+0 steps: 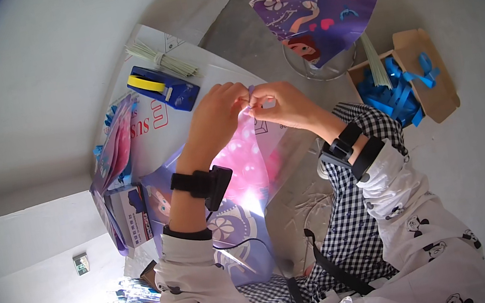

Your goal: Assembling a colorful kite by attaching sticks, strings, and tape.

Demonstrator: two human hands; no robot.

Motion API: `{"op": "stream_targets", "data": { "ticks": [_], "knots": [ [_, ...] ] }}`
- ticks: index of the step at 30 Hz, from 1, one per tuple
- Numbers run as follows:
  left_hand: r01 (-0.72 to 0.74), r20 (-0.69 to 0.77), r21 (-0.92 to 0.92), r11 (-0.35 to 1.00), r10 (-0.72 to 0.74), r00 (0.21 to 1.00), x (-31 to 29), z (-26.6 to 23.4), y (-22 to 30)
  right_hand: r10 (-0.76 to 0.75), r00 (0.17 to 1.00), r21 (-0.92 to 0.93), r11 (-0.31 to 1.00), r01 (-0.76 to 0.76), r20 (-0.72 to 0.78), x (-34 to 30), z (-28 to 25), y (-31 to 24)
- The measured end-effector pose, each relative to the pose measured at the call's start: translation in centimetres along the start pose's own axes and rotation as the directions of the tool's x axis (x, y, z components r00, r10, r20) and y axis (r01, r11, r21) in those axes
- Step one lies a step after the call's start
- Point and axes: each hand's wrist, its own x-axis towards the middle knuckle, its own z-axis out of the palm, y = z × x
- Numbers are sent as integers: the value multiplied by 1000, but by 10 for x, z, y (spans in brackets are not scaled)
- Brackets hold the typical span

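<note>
A purple and pink printed sheet [237, 159], thin and kite-like, hangs over the board in front of me and down toward my lap. My left hand [217, 116] pinches its far corner between thumb and fingers. Right beside it, my right hand [284, 106] is closed in a pinch on the same corner, the fingertips of both hands meeting there. A small purple piece sticks up between them; what exactly lies under the fingertips is hidden. Just beyond my left hand sits a blue tape dispenser [181, 93] with a yellow roll.
A bundle of thin pale sticks [163, 59] lies on the white board [145, 143]. More printed sheets [115, 140] lean at left over a box [127, 217]. Far right, a printed sheet [329, 15] covers a round stool; beside it a carton [445, 79] holds blue strips [390, 91].
</note>
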Motion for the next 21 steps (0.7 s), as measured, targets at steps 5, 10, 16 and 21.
{"op": "stream_targets", "data": {
  "ticks": [5,10,16,21],
  "knots": [
    [-57,59,94,994,52,997,2,-6,2,34,999,-20,999,-33,33,0,-1,-4],
    [-51,55,115,992,45,997,3,-8,4,9,999,0,1000,-9,32,1,-1,-6],
    [-100,23,240,966,98,995,3,-8,7,-26,1000,-14,1000,26,-3,2,0,-1],
    [-73,-110,247,966,103,989,1,5,4,-4,1000,31,1000,4,-13,3,-2,-3]
  ]
}}
